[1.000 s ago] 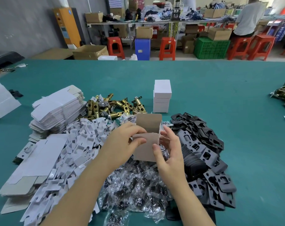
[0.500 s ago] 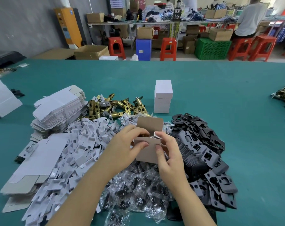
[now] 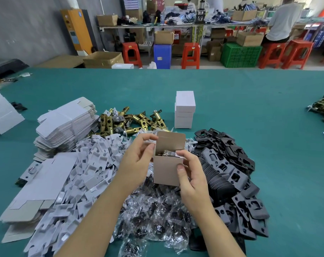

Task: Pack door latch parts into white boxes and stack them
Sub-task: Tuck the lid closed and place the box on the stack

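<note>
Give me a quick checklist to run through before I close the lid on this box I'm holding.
1. Box steady in both hands: ok, left hand pinches the top left edge, right hand grips the right side.
2. Latch part inside: ok, metal shows in the opening.
3. All parts packed: cannot tell, most of the inside is hidden.
4. Lid flap free to fold: ok, it stands upright at the back.
5. Right side flap tucked: not ok, the right fingers are only now on it.
6. Stack of white boxes ready to receive it: ok, standing just behind.
</note>
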Demonstrator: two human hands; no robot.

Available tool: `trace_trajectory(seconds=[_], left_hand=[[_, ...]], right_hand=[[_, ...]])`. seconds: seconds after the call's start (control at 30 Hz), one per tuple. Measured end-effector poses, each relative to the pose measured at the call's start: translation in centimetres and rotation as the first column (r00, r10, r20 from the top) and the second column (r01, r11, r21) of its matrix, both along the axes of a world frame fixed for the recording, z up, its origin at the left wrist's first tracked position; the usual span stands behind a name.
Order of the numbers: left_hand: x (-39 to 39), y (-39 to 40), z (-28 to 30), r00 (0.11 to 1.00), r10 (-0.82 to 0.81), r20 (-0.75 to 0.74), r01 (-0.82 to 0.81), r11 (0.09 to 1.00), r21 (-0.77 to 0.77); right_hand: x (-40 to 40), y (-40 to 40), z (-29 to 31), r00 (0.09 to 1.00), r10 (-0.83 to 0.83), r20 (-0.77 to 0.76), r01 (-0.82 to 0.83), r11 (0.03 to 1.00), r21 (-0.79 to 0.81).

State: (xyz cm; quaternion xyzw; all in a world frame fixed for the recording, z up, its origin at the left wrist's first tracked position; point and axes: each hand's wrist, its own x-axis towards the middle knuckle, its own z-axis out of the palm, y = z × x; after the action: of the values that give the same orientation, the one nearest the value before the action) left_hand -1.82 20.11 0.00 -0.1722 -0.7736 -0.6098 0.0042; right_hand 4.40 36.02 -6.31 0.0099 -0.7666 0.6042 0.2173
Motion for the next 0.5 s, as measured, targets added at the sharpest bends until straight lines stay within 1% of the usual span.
trace_trajectory(seconds=[0.17,0.27,0.4,0.5], left_hand=[[-0.49,0.03,0.00,0.991,0.001,0.137,-0.015,0.995,0.102],[-0.57,-0.14,0.02,0.980,-0.037,0.195,0.014,0.993,0.118],[-0.43,-0.36,0.15,0.974,-0.101,0.202,0.075,0.988,0.135],[-0.38,-0.25,0.29,0.969,-0.126,0.211,0.105,0.989,0.107]], right_hand=[[0.05,0.08,0.11,1.000,0.000,0.020,0.001,1.000,-0.030],[0.07,0.03,0.23,1.000,0.003,0.014,-0.003,1.000,-0.021],[0.05,-0.03,0.14,1.000,0.007,0.008,-0.007,1.000,-0.001],[0.07,-0.13,0.15,1.000,0.006,-0.023,-0.006,1.000,0.023]])
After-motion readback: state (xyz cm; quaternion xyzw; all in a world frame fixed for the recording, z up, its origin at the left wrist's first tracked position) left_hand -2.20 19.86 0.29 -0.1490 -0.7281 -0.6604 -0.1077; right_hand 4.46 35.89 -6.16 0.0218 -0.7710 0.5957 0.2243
